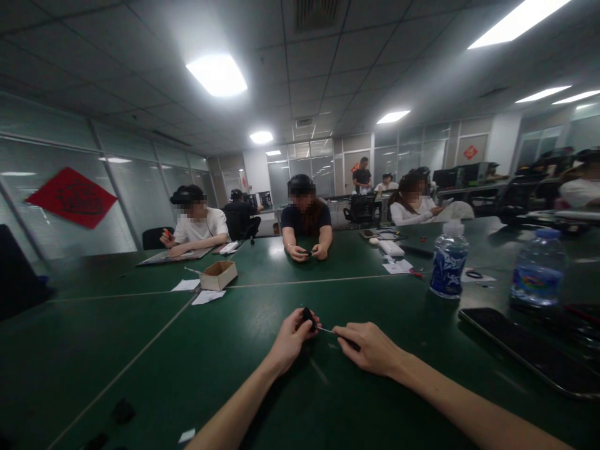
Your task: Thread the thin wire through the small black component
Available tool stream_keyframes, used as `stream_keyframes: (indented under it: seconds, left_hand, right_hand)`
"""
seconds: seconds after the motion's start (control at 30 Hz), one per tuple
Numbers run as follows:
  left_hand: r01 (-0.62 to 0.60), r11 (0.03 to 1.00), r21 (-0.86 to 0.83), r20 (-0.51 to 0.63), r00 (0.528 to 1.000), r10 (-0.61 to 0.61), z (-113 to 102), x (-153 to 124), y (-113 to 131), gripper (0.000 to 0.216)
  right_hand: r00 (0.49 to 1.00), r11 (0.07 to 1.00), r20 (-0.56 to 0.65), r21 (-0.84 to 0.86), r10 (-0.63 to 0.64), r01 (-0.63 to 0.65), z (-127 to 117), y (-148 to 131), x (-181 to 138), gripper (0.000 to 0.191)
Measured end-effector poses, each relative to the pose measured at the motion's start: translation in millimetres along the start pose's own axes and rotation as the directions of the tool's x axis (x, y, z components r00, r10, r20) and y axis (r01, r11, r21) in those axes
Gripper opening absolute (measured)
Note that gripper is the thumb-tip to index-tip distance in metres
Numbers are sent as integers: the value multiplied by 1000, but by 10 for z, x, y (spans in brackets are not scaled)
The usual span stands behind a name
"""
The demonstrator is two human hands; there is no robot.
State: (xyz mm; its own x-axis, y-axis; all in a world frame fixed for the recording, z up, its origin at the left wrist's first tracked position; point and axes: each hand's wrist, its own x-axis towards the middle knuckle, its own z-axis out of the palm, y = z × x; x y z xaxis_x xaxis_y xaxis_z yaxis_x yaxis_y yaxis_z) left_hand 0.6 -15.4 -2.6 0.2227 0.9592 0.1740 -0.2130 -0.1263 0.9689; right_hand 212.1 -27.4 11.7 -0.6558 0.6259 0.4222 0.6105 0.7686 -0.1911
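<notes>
My left hand (289, 340) is closed around a small black part (308, 315), pinched between thumb and fingers just above the green table (187, 375). My right hand (370, 347) is closed on a thin tool, likely a small screwdriver (330, 331), whose metal tip points left and touches the black part. Both forearms reach in from the bottom edge and the hands sit close together near the table's middle.
Two water bottles (449, 259) (538, 267) stand at right, with a dark phone (529, 350) lying flat nearer me. A small cardboard box (218, 275) and paper slips lie at centre left. Several people sit across the table at work.
</notes>
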Motion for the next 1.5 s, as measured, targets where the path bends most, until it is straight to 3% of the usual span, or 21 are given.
stream_keyframes:
  seconds: [0.23, 0.4, 0.5, 0.57, 0.63, 0.77, 0.87, 1.03, 1.3, 1.5]
  left_hand:
    - [10, 1000, 11, -3, 1000, -10, 2, -7, 16, 42]
    - [36, 998, -50, 11, 999, -35, -25, 12, -8, 41]
    - [41, 997, -61, 38, 999, -38, 0, 6, 4, 41]
    - [61, 998, -27, 82, 995, -58, 21, 0, 12, 40]
    - [71, 997, -38, 92, 993, -68, 30, 2, 11, 39]
    - [91, 983, -159, 18, 996, -89, 11, 21, -1, 34]
    - [120, 973, -196, -19, 992, -126, 2, 31, 1, 29]
    - [109, 971, -213, -38, 992, -120, 10, 29, 3, 29]
    - [13, 999, -29, 22, 1000, -12, 12, -16, 27, 43]
    - [23, 999, -24, 11, 1000, -22, 0, 5, 13, 45]
  right_hand:
    - [1000, 1000, 12, 24, 15, -15, -1, 1, -5, 27]
    - [999, 991, -38, 132, 21, -16, 44, 34, -20, 30]
    - [980, 980, -172, 188, 95, -62, 82, 99, 4, 32]
    - [926, 962, -306, 226, 222, -156, 94, 141, 25, 34]
    - [889, 947, -360, 249, 284, -201, 93, 155, 36, 33]
    - [984, 976, -159, 214, 83, -48, 69, 85, 22, 30]
    - [996, 983, -71, 181, 58, -44, 55, 36, 13, 29]
    - [997, 987, -51, 153, 63, -55, 41, 35, 26, 28]
    - [998, 995, -18, 74, 62, -60, 31, -6, 16, 30]
    - [997, 995, -59, 87, 56, -51, 66, 28, -4, 31]
